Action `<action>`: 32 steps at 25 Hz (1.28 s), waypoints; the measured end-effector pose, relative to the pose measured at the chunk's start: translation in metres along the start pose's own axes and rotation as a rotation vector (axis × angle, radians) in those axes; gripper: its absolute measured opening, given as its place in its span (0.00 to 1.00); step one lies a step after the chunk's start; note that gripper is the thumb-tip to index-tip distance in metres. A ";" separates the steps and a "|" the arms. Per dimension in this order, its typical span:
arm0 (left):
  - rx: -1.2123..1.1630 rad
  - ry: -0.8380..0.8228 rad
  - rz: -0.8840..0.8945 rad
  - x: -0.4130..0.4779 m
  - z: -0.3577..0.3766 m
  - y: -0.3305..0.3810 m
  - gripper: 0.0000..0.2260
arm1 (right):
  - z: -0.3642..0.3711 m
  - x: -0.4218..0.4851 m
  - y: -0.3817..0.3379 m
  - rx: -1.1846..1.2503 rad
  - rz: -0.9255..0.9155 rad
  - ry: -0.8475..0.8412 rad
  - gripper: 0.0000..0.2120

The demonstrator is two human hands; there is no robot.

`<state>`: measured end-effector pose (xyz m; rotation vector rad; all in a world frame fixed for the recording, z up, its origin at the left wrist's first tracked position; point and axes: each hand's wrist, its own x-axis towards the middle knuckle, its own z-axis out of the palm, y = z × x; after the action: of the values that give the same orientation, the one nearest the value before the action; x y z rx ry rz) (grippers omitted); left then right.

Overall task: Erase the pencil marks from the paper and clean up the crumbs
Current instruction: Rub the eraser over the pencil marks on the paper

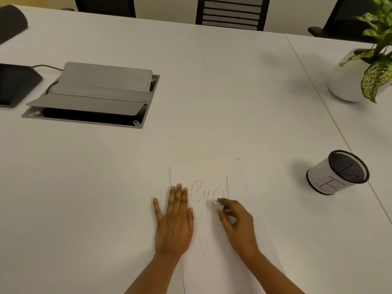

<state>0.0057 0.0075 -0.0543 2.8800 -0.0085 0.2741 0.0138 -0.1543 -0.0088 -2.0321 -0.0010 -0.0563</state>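
I see the left hand (174, 221) spread flat on the paper (214, 270); beside it, the right hand (238, 223) pinches the eraser (217, 205) over pencil marks (209, 193).

Left hand (174, 221) lies flat, palm down; right hand (236, 222) pinches an eraser (217, 205).

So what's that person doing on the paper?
Someone is rubbing out pencil writing. The left hand lies flat on the paper to hold it steady. The right hand pinches a small white eraser and presses it on the pencil marks. Plenty of scribbles show, so the job is not finished. A mesh pen cup stands off to the right.
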 end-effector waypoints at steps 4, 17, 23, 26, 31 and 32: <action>0.023 -0.020 -0.013 0.000 0.005 -0.002 0.24 | 0.026 0.020 -0.016 -0.030 0.009 -0.121 0.11; 0.050 -0.008 0.044 0.001 0.006 -0.002 0.24 | 0.052 0.040 -0.032 -0.300 -0.116 -0.223 0.11; 0.038 -0.030 -0.003 0.000 0.006 -0.002 0.26 | 0.051 0.050 -0.032 -0.321 -0.100 -0.203 0.10; 0.039 -0.040 -0.017 0.001 0.003 0.000 0.25 | 0.058 0.071 -0.033 -0.317 -0.056 -0.159 0.11; 0.048 -0.040 -0.005 0.001 0.002 0.000 0.27 | 0.061 0.041 -0.031 -0.277 -0.069 -0.122 0.09; 0.049 -0.038 -0.001 0.001 0.002 0.000 0.26 | 0.060 0.035 -0.030 -0.272 -0.085 -0.133 0.09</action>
<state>0.0070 0.0069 -0.0562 2.9336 -0.0078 0.2219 0.0508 -0.0886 -0.0072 -2.3038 -0.1721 0.0269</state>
